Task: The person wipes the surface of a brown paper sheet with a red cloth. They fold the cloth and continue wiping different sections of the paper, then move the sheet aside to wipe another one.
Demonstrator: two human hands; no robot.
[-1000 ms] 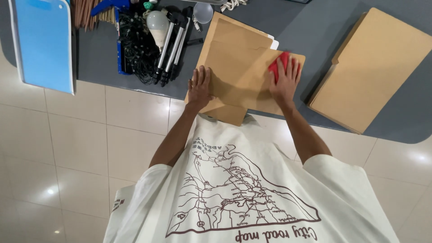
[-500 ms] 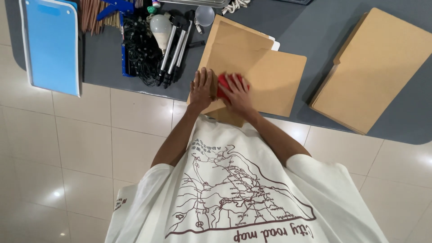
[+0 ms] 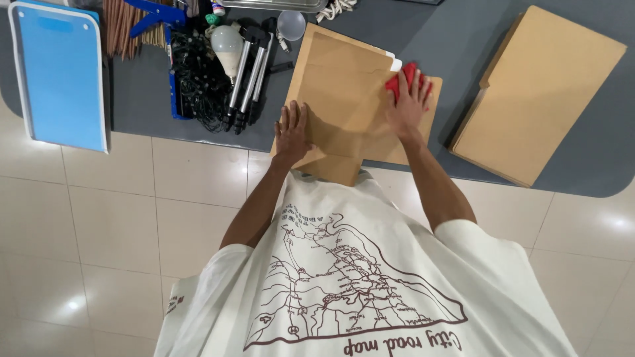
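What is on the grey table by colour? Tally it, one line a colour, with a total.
Brown: 2, the folder pile under both hands and the folder stack to the right.
Red: 1, the cloth under the right hand.
Blue: 1, the board.
White: 1, the bulb.
Total: 5.

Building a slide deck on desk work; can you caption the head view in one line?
Left hand flat on brown envelope, right hand pressing red cloth on it, grey table.
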